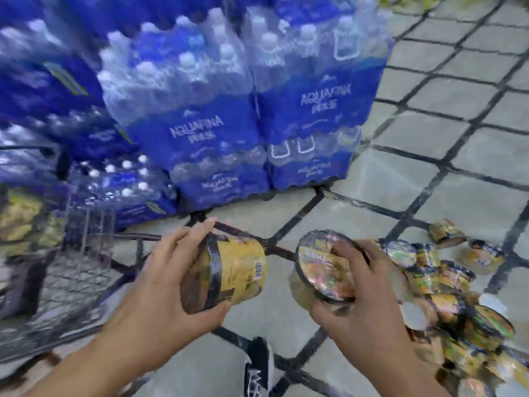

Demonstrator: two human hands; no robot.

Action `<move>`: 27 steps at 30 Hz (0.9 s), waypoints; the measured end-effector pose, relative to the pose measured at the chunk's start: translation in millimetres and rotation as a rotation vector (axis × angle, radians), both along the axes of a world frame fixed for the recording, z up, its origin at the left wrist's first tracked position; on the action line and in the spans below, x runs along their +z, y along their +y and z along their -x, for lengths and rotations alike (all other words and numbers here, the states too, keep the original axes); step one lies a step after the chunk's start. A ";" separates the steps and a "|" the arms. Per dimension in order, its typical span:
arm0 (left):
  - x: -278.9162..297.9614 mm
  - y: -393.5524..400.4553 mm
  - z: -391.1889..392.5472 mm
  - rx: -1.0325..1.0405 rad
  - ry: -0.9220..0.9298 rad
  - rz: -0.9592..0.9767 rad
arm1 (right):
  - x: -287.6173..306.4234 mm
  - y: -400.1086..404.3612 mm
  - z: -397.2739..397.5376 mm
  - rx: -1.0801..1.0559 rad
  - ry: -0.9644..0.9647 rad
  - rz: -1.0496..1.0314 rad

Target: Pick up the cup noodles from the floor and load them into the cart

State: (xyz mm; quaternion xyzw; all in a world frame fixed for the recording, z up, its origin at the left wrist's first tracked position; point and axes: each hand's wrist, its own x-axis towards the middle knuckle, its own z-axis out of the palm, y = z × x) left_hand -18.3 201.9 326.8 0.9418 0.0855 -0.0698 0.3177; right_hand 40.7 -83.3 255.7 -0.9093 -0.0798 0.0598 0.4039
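My left hand (160, 285) grips a yellow cup of noodles (237, 270) lying sideways, its black-rimmed lid toward my palm. A second cup (320, 267) is in my right hand (363, 299), its round printed lid facing me. Both cups hang above the tiled floor. Several more cups of noodles (446, 285) lie in a loose heap on the floor at the right. The wire cart (65, 282) stands at the left, with yellow packs (25, 216) inside it. The picture is blurred by motion.
Tall stacks of blue shrink-wrapped water bottle packs (200, 130) stand right behind the cart and my hands. Grey tiled floor (429, 173) with dark joints stretches to the right. A black and white shoe (257, 368) shows at the bottom middle.
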 end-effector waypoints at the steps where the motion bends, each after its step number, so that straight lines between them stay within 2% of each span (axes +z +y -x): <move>1: 24.3 26.4 19.4 0.050 -0.023 -0.009 | 22.2 31.6 6.2 0.056 -0.029 -0.046; 7: 124.9 187.5 133.0 0.317 -0.151 -0.116 | 121.0 220.4 50.0 0.361 -0.163 -0.208; 11: 147.3 299.9 203.0 0.474 -0.197 -0.120 | 152.6 353.7 76.3 0.547 -0.286 -0.181; 14: 152.5 387.2 243.0 0.601 -0.239 -0.050 | 159.8 451.3 97.4 0.633 -0.270 -0.164; 16: 151.0 443.0 262.2 0.642 -0.223 -0.039 | 150.0 510.1 111.1 0.689 -0.242 -0.086; 21: 119.2 544.7 254.8 0.532 -0.073 -0.146 | 93.7 622.2 122.4 0.761 -0.153 0.158; 27: 9.2 594.3 180.3 0.303 0.299 -0.359 | 3.2 683.8 109.5 0.762 -0.063 0.492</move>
